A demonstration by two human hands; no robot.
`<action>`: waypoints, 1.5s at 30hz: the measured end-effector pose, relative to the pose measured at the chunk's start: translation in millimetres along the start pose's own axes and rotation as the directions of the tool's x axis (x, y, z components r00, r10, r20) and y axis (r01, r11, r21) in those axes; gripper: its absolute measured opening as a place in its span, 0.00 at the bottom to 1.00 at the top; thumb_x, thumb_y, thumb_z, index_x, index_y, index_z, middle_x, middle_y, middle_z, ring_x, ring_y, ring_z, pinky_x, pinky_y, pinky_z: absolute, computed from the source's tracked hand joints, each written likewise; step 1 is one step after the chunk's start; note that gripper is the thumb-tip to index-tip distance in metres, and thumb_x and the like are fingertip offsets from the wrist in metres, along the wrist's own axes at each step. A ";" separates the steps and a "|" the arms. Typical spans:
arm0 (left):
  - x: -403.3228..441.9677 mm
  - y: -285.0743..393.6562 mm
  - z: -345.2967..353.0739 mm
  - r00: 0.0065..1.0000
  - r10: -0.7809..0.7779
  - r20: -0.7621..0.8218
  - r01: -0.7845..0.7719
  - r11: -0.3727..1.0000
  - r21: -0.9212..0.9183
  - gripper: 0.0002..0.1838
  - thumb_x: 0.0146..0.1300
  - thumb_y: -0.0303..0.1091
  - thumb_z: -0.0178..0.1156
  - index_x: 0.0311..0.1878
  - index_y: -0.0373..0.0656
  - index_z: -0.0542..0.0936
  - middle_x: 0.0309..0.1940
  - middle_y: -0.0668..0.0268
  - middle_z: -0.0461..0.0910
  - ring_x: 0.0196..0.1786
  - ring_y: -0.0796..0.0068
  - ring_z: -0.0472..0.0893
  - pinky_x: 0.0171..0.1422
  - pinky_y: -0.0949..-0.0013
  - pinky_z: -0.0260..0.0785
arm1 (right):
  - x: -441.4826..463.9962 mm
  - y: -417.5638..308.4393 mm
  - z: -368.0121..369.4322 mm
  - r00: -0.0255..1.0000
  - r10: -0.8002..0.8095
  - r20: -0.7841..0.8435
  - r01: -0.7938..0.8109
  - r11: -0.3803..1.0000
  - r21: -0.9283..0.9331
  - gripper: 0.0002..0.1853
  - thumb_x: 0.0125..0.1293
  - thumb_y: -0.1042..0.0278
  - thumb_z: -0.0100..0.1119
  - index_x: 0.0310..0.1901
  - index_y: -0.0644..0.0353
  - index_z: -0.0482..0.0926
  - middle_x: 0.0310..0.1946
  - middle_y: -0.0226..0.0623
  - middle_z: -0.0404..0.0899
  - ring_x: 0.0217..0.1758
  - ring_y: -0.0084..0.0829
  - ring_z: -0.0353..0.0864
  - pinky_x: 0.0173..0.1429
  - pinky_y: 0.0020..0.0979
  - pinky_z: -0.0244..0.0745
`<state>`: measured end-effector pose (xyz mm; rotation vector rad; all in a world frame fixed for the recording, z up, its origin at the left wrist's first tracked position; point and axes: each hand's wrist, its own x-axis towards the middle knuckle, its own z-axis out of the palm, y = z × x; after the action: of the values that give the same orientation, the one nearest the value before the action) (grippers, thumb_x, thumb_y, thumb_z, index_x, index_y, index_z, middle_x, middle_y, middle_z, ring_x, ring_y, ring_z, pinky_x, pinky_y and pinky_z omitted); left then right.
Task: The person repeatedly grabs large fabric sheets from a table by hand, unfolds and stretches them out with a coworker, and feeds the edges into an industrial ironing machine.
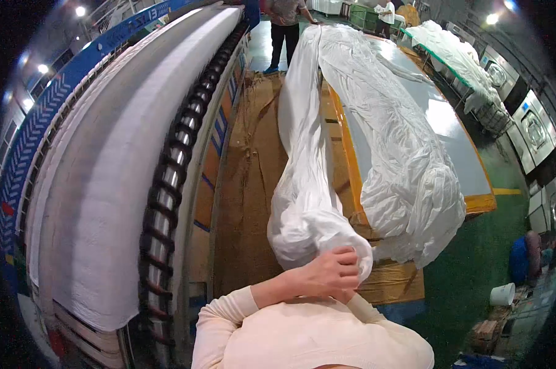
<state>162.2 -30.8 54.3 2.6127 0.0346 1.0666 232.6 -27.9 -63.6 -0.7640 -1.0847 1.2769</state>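
Note:
My left hand [333, 270] reaches across in front of my chest, its fingers closed on the near end of a long white sheet [302, 227]. My right wrist [350, 296] shows just below it; the right hand is mostly hidden behind the left, so its fingers cannot be made out. From my hands the sheet runs away in loose folds beside the table to its far end. There a co-worker [284, 24] stands with a hand at the cloth. A second bunched heap of white fabric [407, 178] lies along the table and sags over its near edge.
A long ironing machine [124, 166] with white-padded surface and a black spiral-wrapped roller [179, 147] flanks my left. The grey-topped table [441, 117] has orange edges. Brown covering [247, 184] lies on the floor between. Farther right are a white bucket [503, 294] and washing machines [535, 129].

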 end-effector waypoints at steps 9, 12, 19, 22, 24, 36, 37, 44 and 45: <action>-157.9 -94.2 63.0 0.236 -0.903 -0.358 0.764 0.400 -0.507 0.33 0.59 0.43 0.60 0.62 0.37 0.60 0.56 0.56 0.68 0.59 0.60 0.70 0.63 0.61 0.61 | 32.4 -48.6 -36.1 0.878 0.222 -0.424 -0.004 0.889 0.457 0.26 0.66 0.53 0.44 0.60 0.62 0.66 0.60 0.37 0.67 0.64 0.40 0.64 0.68 0.43 0.56; -217.2 -122.3 113.6 -0.261 -0.965 -0.020 0.620 -0.152 -0.770 0.48 0.56 0.58 0.59 0.68 0.34 0.50 0.62 0.48 0.60 0.63 0.53 0.64 0.66 0.57 0.56 | 47.2 -96.8 -13.3 0.910 0.244 -0.336 0.044 0.749 0.661 0.27 0.67 0.48 0.41 0.61 0.59 0.67 0.62 0.39 0.66 0.65 0.43 0.63 0.69 0.47 0.54; -200.0 -178.3 164.9 -0.209 -0.904 0.372 0.243 -0.416 -0.876 0.54 0.53 0.69 0.52 0.69 0.34 0.47 0.67 0.47 0.53 0.67 0.51 0.60 0.66 0.52 0.57 | 40.8 -133.0 -15.0 0.994 -0.034 -0.102 0.102 0.599 0.794 0.27 0.67 0.48 0.41 0.63 0.55 0.65 0.62 0.41 0.65 0.66 0.43 0.61 0.69 0.49 0.54; -154.9 -199.0 165.8 0.523 -0.704 0.481 -0.120 -0.619 -0.776 0.44 0.57 0.64 0.52 0.63 0.34 0.59 0.59 0.49 0.66 0.58 0.53 0.71 0.56 0.53 0.68 | 25.6 -150.7 0.4 0.990 -0.136 -0.047 0.117 0.573 0.811 0.31 0.66 0.42 0.42 0.65 0.51 0.61 0.65 0.37 0.61 0.68 0.41 0.59 0.69 0.48 0.55; -122.1 -195.9 173.5 0.345 -0.830 0.439 -0.110 -0.500 -0.859 0.37 0.61 0.59 0.51 0.60 0.35 0.64 0.57 0.51 0.69 0.56 0.54 0.73 0.54 0.53 0.69 | 25.4 -153.9 -7.0 0.985 -0.152 -0.086 0.165 0.652 0.740 0.32 0.65 0.40 0.41 0.66 0.49 0.59 0.66 0.35 0.59 0.68 0.40 0.58 0.69 0.47 0.55; -144.6 -99.7 -51.5 -0.254 -0.847 -0.468 0.146 0.444 -0.884 0.23 0.70 0.49 0.44 0.43 0.35 0.76 0.31 0.66 0.76 0.34 0.77 0.74 0.36 0.67 0.67 | 6.8 -53.4 -135.2 0.693 0.372 -0.618 -0.441 0.897 0.046 0.26 0.67 0.51 0.48 0.59 0.60 0.68 0.54 0.41 0.72 0.59 0.39 0.69 0.65 0.46 0.61; -116.8 -79.9 -76.4 -0.208 -0.799 -0.565 0.218 0.525 -0.823 0.23 0.69 0.50 0.44 0.39 0.37 0.76 0.30 0.66 0.77 0.32 0.75 0.76 0.35 0.68 0.69 | -2.4 -34.6 -137.1 0.642 0.508 -0.574 -0.714 0.669 -0.206 0.28 0.65 0.46 0.50 0.58 0.60 0.69 0.52 0.43 0.74 0.57 0.39 0.71 0.65 0.45 0.61; 19.0 -16.5 -47.8 0.756 -0.243 -0.607 0.461 0.857 0.230 0.08 0.50 0.35 0.61 0.28 0.40 0.80 0.24 0.58 0.75 0.36 0.56 0.75 0.50 0.49 0.61 | -21.1 69.4 -111.8 0.987 0.111 0.113 0.065 0.369 -0.927 0.35 0.56 0.42 0.59 0.58 0.61 0.66 0.51 0.46 0.72 0.57 0.41 0.70 0.58 0.41 0.66; 28.3 -13.6 -31.8 0.789 -0.300 -0.535 0.510 0.806 0.300 0.10 0.51 0.37 0.61 0.26 0.39 0.80 0.26 0.56 0.77 0.39 0.56 0.76 0.54 0.48 0.61 | -16.7 70.9 -103.6 0.990 0.124 0.065 0.001 0.460 -0.888 0.35 0.57 0.43 0.58 0.58 0.61 0.66 0.51 0.45 0.72 0.57 0.40 0.70 0.57 0.41 0.66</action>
<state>162.2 -5.0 90.8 2.4260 1.0278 1.6195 304.6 -19.7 -167.4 -1.5396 -1.8892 0.7161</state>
